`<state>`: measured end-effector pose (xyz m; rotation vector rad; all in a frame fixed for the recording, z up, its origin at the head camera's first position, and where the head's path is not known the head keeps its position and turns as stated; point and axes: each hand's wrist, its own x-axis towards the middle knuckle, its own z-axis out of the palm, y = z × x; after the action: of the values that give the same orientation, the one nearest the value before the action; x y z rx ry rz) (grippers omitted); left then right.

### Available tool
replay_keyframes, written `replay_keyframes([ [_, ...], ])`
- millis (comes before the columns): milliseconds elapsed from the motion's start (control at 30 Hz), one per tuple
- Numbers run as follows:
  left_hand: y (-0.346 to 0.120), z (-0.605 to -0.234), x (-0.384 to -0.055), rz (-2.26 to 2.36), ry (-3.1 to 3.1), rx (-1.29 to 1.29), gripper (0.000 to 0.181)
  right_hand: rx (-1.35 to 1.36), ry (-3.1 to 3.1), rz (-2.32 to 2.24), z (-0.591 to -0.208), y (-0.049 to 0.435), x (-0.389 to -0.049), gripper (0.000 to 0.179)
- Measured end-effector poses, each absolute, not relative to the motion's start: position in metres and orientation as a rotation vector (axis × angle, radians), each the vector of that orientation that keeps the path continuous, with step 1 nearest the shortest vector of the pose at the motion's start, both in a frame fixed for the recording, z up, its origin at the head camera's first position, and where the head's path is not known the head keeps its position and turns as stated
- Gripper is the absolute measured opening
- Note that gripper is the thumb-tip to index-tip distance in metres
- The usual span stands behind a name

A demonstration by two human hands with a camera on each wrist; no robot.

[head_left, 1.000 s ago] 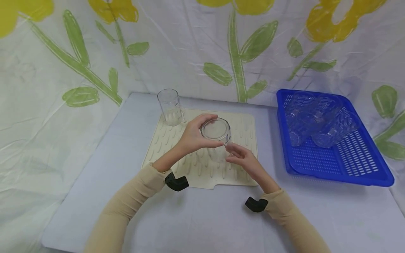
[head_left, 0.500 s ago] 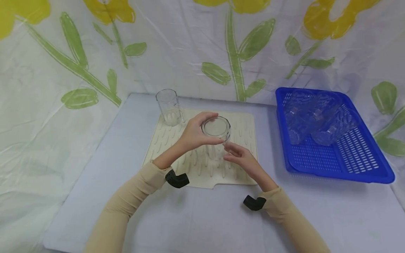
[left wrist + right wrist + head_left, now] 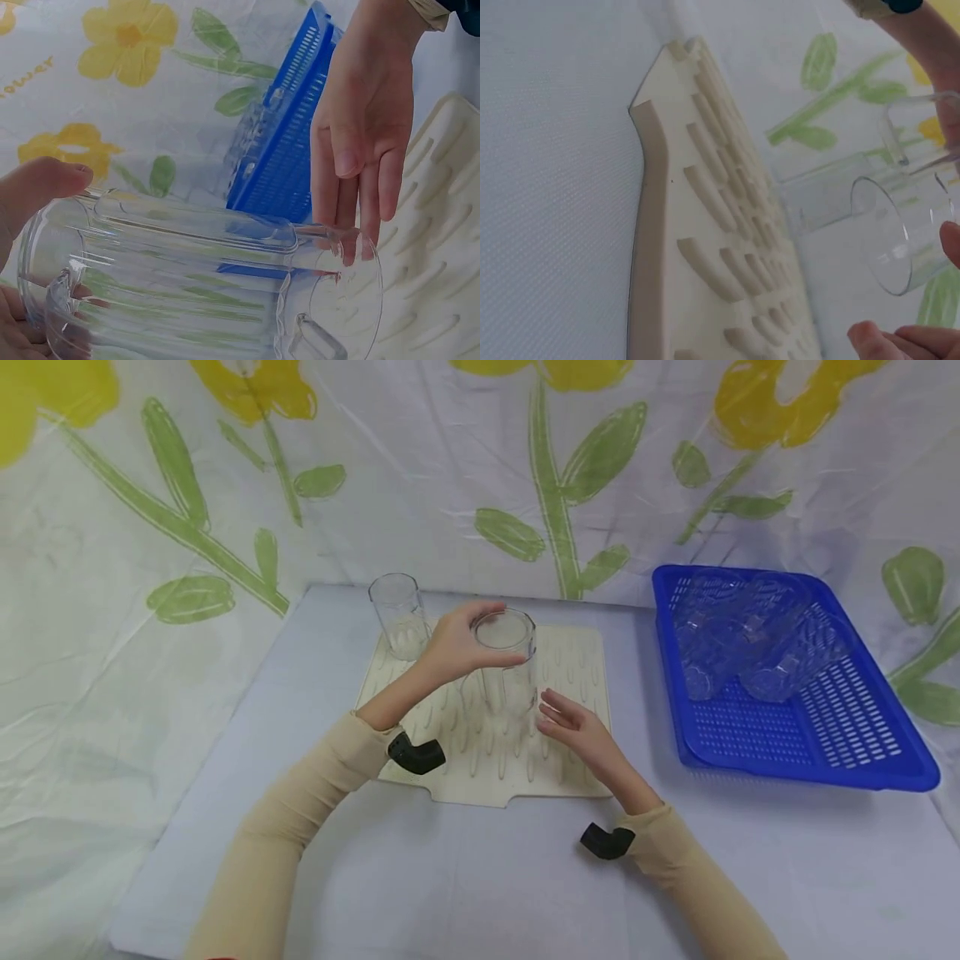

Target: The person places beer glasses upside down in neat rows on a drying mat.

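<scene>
In the head view my left hand (image 3: 459, 643) grips a clear glass mug (image 3: 517, 689) around its base end. The mug is upside down, base up and mouth toward the cream ridged mat (image 3: 468, 781). In the right wrist view its round rim (image 3: 881, 236) stands apart from the mat. My right hand (image 3: 577, 731) is beside the mug's lower end with fingers loosely extended, holding nothing; its fingertips overlap the rim in the left wrist view. Another clear glass mug (image 3: 396, 602) stands upright at the mat's back left corner, its handle partly hidden by my left hand.
To the right, a blue plastic basket (image 3: 795, 770) holds several clear glass mugs (image 3: 750, 639) lying on their sides. Behind the white table (image 3: 480, 877) hangs a sheet (image 3: 420, 485) printed with yellow flowers.
My left hand has moved away from me with the mug, toward the back of the mat. My right hand, earlier at the mug's edge, is now apart from it in the head view.
</scene>
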<state>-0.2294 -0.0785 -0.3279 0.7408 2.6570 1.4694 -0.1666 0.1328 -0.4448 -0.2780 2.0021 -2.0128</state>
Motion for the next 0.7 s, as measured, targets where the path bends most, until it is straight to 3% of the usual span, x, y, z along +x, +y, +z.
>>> replay_keyframes([
  [700, -0.08, -0.323, -0.286, 1.404, 2.762, 0.613, 0.074, -0.212, 2.137, -1.913, -0.462, 0.163, -0.155, 0.061],
])
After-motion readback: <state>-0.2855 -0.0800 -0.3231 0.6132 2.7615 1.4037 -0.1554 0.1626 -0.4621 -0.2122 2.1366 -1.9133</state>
